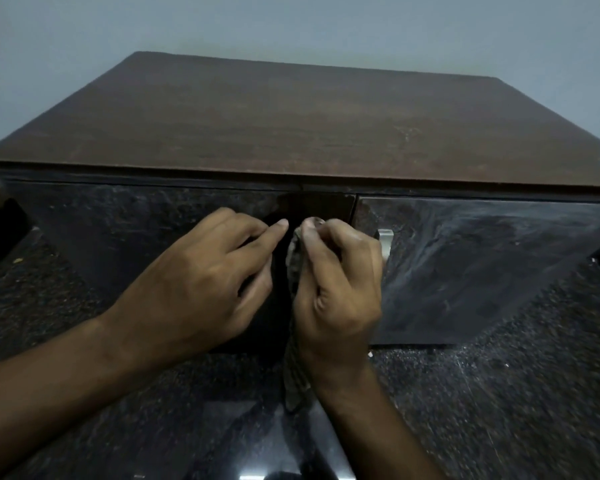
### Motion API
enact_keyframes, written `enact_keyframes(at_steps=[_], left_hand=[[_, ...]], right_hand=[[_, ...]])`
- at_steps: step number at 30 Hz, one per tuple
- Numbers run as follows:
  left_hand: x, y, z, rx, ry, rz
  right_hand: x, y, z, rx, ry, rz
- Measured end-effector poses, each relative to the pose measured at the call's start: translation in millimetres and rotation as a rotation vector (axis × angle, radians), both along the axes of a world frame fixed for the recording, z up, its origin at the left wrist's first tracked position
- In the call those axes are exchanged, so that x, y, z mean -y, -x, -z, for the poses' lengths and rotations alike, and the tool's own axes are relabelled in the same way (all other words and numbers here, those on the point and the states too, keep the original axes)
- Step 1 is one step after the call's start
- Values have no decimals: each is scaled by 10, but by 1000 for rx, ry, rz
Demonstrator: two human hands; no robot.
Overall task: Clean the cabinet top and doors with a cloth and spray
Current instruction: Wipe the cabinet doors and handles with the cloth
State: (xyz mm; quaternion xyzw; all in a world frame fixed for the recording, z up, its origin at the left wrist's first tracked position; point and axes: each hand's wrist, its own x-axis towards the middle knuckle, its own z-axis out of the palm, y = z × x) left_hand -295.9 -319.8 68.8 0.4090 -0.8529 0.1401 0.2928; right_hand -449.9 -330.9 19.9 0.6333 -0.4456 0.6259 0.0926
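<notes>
The cabinet has a brown wooden top [312, 119] and two glossy dark doors below it. My right hand [340, 285] grips a grey cloth [293, 375] bunched at the gap between the doors, and the cloth's tail hangs down past my wrist. My left hand [201, 282] is just left of it at the inner edge of the left door [125, 237]. Its fingers and thumb curl round that edge, with the index finger pointing toward the cloth. The right door [482, 265] shows streaks. No spray bottle is in view.
A silver handle [385, 242] sits on the right door beside my right hand. Speckled dark floor [516, 393] lies in front of the cabinet, with small bits of debris on it. A plain pale wall [291, 26] is behind the cabinet.
</notes>
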Motion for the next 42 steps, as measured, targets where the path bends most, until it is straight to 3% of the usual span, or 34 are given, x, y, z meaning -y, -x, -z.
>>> enact_keyframes(at_steps=[6,12,16,22,29,33,39,42], left_hand=[[0,-30,56,71,-39,-12],[-32,-10,-24,112,-45,-2],[-27,0,-17,140,-54,7],[-11,-6,-60,224,-54,2],[-45,-140,-135,103,6,-38],[-58,-145,-137,52,15,-52],[-42,-168,-59,44,-18,-46],[-41,-146,-35,64,-42,-24]], right_hand=[[-89,85,230,4,11,-68],[-94,21,537,184,-210,-55],[-91,-50,531,219,-205,-39],[-142,-104,755,18,-281,-85],[-81,-238,270,-224,-9,77],[47,-257,37,-159,131,204],[-47,-159,571,-393,18,115],[-66,7,710,-308,-73,75]])
